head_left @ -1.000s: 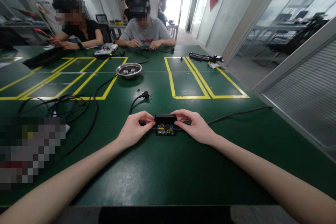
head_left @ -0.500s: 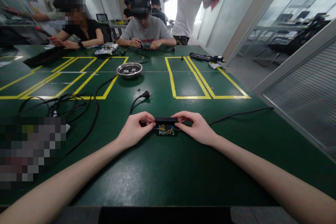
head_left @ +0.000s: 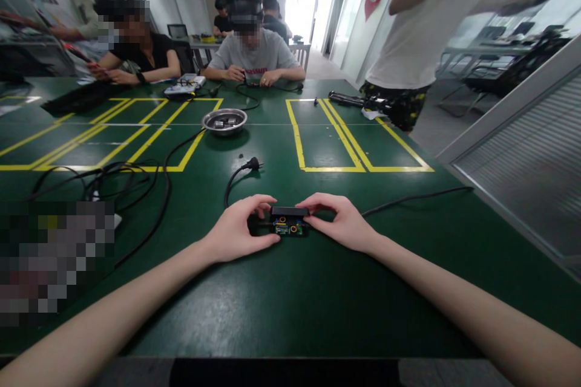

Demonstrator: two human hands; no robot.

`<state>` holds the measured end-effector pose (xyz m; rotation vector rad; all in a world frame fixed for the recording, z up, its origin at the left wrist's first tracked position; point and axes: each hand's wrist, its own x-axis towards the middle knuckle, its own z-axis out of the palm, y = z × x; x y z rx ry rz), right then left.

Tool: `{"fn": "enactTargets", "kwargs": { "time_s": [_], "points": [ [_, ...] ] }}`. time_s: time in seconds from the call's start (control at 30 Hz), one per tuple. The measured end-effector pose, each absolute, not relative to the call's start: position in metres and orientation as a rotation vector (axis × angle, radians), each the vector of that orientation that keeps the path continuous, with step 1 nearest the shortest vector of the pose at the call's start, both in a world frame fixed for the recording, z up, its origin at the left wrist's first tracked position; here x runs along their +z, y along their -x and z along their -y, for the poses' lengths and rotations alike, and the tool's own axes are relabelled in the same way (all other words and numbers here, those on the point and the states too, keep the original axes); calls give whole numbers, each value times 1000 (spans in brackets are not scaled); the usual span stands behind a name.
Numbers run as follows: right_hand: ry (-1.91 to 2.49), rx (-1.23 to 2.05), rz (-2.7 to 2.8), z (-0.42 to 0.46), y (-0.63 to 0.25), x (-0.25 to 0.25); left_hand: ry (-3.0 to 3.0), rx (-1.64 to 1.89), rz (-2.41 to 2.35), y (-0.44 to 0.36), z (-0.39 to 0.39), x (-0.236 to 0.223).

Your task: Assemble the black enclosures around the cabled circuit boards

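Observation:
On the green table (head_left: 254, 302), a power adapter lies opened, its circuit board (head_left: 287, 228) with ring-shaped coils facing up. The adapter's black cover (head_left: 289, 211) stands tilted along the far side of the board. My right hand (head_left: 342, 224) pinches the right end of that cover between thumb and fingers. At the left end, my left hand (head_left: 236, 230) has its thumb and fingers apart around the adapter, the thumb at the near left corner. A black cord runs into the adapter's left side behind my left fingers.
A black plug (head_left: 253, 163) on its cord lies beyond my left hand. Farther off is a metal bowl (head_left: 224, 121) holding small metal parts. Tangled cables (head_left: 104, 178) lie on the left; another cord (head_left: 417, 196) stretches right. Several people sit or stand around the table.
My left thumb and fingers have parted from the cover, and the thumb has moved nearer me. My right hand keeps its pinch. A standing person has moved to the right side.

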<state>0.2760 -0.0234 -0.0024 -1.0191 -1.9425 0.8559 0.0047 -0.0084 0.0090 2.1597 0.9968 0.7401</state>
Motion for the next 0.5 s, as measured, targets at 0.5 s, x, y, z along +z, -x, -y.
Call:
{"fn": "enactTargets", "kwargs": {
  "time_s": [0.5],
  "points": [
    [800,752,2097,25,-281,2,-2302,693,-935,-6,7,7]
  ]
}}
